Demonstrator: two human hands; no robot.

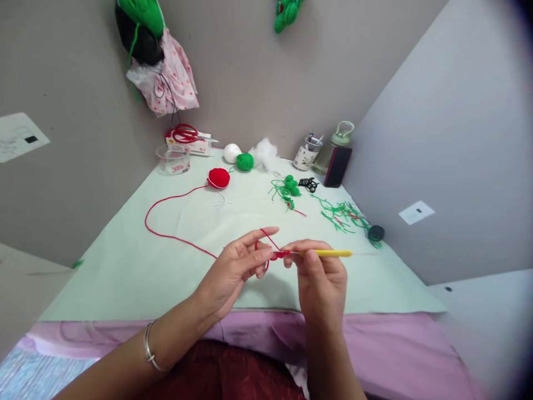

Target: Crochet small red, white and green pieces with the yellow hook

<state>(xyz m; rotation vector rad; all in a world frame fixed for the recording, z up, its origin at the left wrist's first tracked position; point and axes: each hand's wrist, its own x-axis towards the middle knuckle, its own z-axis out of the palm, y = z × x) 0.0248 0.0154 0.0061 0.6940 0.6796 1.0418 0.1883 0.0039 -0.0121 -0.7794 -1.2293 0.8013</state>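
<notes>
My left hand [237, 264] pinches a small piece of red crochet [281, 255] between thumb and fingers. Red yarn loops over its raised index finger. From there the strand runs back across the table to a red yarn ball [219, 178]. In my right hand [322, 272] is a crochet hook with a yellow handle [333, 253], held level and pointing left. Its metal tip meets the red stitches between the two hands. Fingers partly hide the crochet piece, so its full shape cannot be seen.
White [232, 153] and green yarn balls [245, 161], fluffy stuffing [265, 154], red-handled scissors [185, 133] on a box and a plastic tub [173, 160] stand at the back. To the right are green crocheted pieces [291, 186], yarn scraps [341, 214], a phone [337, 166] and a bottle [328, 153].
</notes>
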